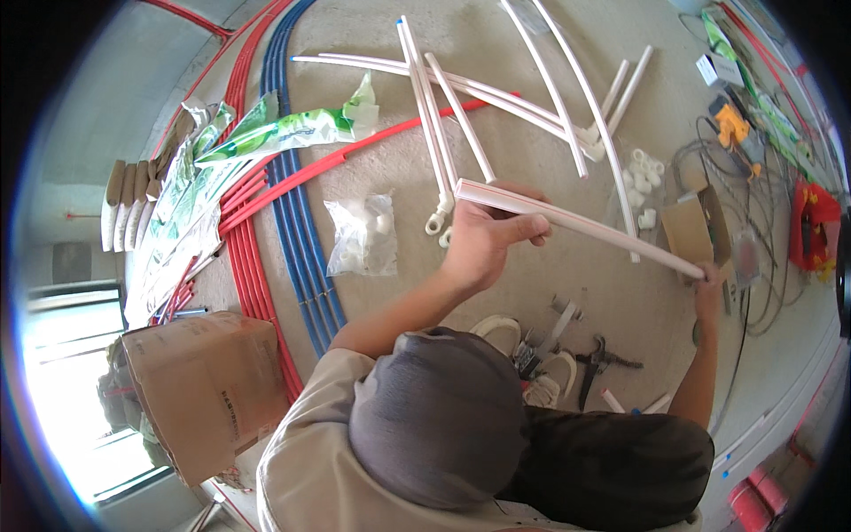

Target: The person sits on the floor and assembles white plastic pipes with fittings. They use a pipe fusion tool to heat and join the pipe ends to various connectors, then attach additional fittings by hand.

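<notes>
A white plastic pipe (589, 226) with thin red lines slants across in front of me, its near-left end pointing toward the loose pipes. My left hand (486, 241) is closed around it close to that end, thumb lying along it. At the pipe's far right end, my right hand (707, 282) grips it beside an open cardboard box (684, 227). White elbow fittings (436, 219) join some pipes on the floor just left of my left hand. Below the held pipe, a black-handled pipe cutter (599, 362) and a fusion welding tool (532, 353) lie by my shoes.
Several white pipes (532, 66) lie across the floor ahead. Bundled red pipes (253, 275) and blue pipes (297, 213) run along the left, near a large cardboard box (208, 390). A bag of fittings (362, 235), a yellow power tool (732, 124) and cables (780, 266) are around.
</notes>
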A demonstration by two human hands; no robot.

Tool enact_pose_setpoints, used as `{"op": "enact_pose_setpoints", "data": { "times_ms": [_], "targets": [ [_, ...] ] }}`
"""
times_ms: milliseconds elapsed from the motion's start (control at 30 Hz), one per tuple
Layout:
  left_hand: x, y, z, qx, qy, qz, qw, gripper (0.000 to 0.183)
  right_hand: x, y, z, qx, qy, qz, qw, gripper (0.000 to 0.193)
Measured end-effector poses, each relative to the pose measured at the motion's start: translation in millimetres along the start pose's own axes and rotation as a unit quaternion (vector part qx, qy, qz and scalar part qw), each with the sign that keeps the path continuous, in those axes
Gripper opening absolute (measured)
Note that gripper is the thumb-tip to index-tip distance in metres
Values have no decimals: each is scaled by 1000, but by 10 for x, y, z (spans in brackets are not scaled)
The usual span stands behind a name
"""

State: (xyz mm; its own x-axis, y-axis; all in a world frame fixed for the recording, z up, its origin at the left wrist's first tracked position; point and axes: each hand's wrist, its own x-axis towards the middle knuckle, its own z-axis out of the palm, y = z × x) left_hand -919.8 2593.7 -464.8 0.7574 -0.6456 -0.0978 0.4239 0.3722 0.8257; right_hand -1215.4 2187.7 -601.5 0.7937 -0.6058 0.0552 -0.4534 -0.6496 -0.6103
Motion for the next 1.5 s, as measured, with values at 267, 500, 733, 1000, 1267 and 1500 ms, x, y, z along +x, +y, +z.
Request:
{"op": "enact_pose_setpoints", "data": {
  "times_ms": [267, 500, 733, 1000, 1267, 1500],
  "targets": [
    [-36, -126, 62, -20, 3, -7, 1000, 21, -62, -867, -305, -7, -84, 53, 995, 26],
    [65, -25, 361, -241, -132, -36, 961, 47, -395, -2146, 475, -95, -114, -146, 978, 30],
    [144, 33, 165, -282, 124, -133, 942, 53, -500, -2188, 886, -75, 53, -169, 981, 18],
    [234, 605, 30, -58, -130, 186, 972, 54, -396, -1691, 920, -47, -232, 13, 972, 33],
    [338, 775, -315, 209, 136, 74, 966, 30, -90, -1637, 975, -90, -230, 49, 968, 52],
    [108, -113, 105, 799, -106, -4, 592, 23, -330, -2529, 590, -121, 29, -296, 947, 26]
  ]
}}
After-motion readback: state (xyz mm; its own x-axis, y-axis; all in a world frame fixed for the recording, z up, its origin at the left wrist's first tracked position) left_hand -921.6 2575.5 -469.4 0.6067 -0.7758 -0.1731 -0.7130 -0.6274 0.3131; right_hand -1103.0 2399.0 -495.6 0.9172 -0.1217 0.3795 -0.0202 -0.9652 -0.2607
